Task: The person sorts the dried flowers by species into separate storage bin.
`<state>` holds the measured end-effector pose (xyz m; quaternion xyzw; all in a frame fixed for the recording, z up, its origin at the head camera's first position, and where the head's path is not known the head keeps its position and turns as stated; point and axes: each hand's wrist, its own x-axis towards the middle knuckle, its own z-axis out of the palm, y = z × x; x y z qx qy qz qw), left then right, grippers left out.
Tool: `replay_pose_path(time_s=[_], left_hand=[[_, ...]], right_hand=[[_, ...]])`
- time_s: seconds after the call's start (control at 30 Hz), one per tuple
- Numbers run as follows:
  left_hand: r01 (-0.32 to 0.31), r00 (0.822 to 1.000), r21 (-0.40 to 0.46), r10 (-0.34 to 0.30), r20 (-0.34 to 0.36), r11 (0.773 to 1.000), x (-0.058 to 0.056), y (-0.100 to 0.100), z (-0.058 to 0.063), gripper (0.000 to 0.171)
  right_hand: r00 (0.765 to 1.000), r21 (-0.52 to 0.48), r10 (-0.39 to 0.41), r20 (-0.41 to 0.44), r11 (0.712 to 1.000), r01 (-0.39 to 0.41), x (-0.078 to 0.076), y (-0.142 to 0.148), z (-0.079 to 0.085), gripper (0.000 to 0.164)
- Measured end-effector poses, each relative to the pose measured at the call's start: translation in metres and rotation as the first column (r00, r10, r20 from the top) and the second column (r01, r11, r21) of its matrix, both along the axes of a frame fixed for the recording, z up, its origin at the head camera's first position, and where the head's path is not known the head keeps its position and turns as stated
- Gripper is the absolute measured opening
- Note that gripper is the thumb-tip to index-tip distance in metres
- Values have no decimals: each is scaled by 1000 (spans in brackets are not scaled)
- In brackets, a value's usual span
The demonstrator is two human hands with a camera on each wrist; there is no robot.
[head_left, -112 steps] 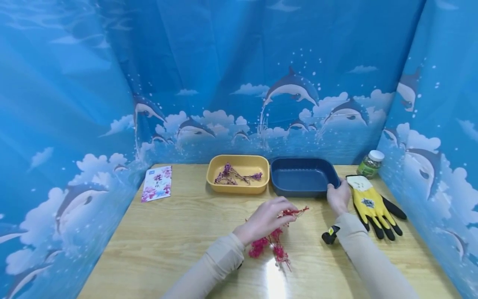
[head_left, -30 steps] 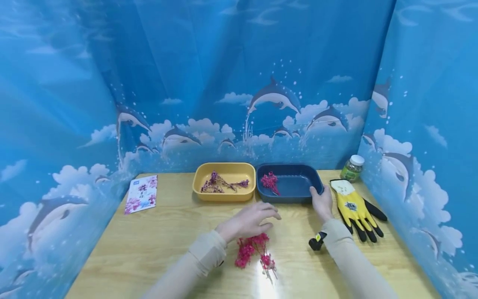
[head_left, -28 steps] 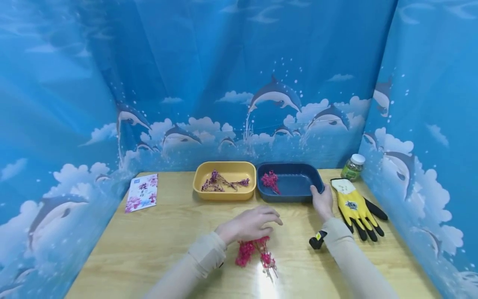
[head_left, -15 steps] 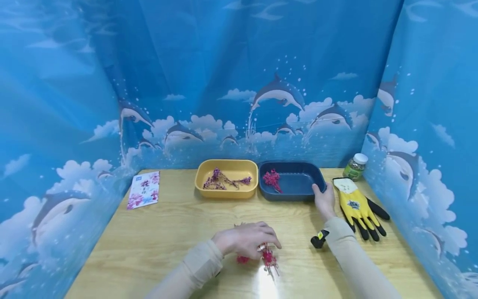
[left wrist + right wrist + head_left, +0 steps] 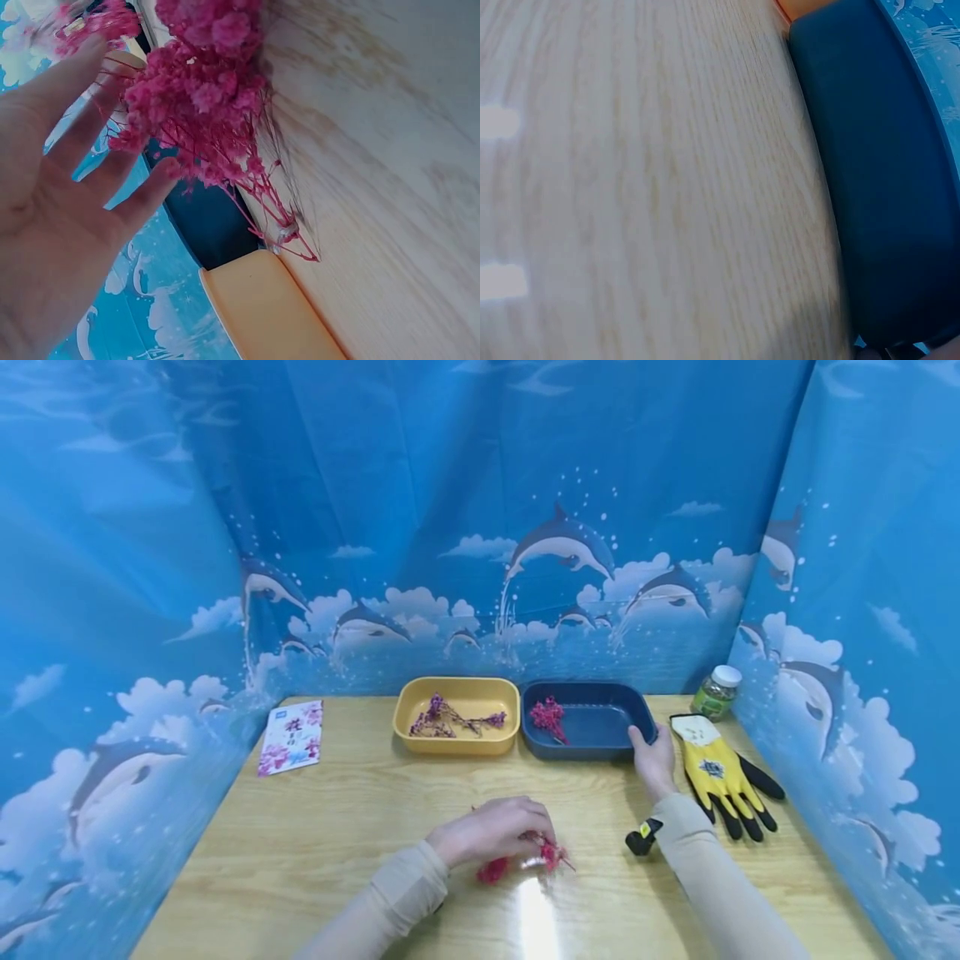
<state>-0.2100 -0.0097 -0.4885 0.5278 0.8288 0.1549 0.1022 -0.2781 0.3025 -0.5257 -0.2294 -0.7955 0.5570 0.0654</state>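
My left hand [image 5: 495, 831] is over the middle of the table, pinching a pink dried-flower sprig [image 5: 553, 855] between thumb and fingers. In the left wrist view this held sprig [image 5: 101, 28] is blurred at the upper left. Another pink bunch [image 5: 202, 97], its stems tied together, lies on the table beside the fingers; in the head view the hand partly hides it. My right hand [image 5: 655, 760] grips the right end of the navy tray [image 5: 581, 750], thumb over the rim. Inside that tray, on the left, lies one pink sprig [image 5: 548, 717].
A yellow tray [image 5: 457, 746] holding purple dried flowers [image 5: 468, 723] stands left of the navy one. Yellow-black gloves [image 5: 716, 768] and a green-labelled jar [image 5: 715, 693] are at the right. A floral-printed card [image 5: 291, 737] lies far left. Dolphin-printed curtains [image 5: 450, 527] enclose the table.
A pink sprig came to lie in the navy tray after the earliest frame. My left hand then lowered to the pink flowers and now pinches one, shifting it slightly. The right hand keeps its grip.
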Motion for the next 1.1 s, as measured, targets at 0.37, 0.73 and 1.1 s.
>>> replay_pose_path(time_s=[0.37,0.73,1.1], left_hand=[[-167,985,314,143,97,935,-8,-4,6,27],[-295,955,457,278,104,840,-23,0,23,24],[-250,924,341,329,-195,906,-45,18,45,30]], right_hand=[[1000,-8,-13,6,1000,13,0,2,3,67],[1000,-11,-20,8,1000,20,-1,3,5,66],[1000,16,9,7,1000,-10,1,0,2,67]])
